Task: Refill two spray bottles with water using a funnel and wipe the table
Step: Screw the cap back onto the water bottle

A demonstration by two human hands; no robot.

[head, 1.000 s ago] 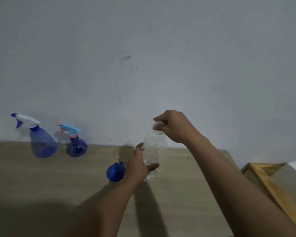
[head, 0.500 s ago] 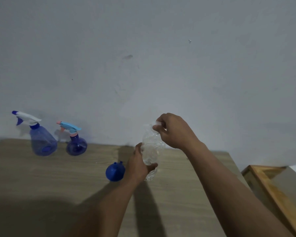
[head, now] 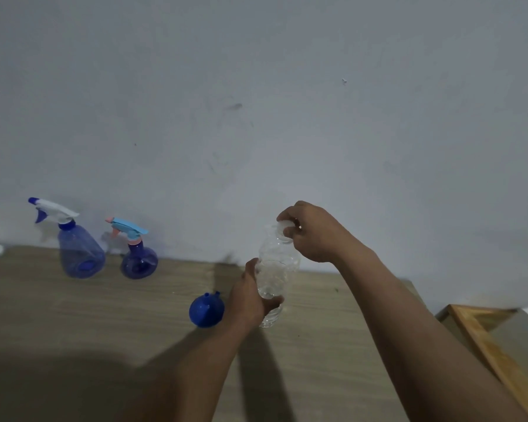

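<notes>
No text, label, brand, number or sign can be read anywhere. The clear water bottle [head: 276, 269] carries no label that shows. The two spray bottles, the larger spray bottle [head: 79, 251] and the smaller spray bottle [head: 138, 259], both well to the left of the hands, show plain blue plastic with no printing. The wall [head: 256, 102] bears only faint marks, not writing.

Head camera looks forward and down, close over the table [head: 73, 315].
</notes>
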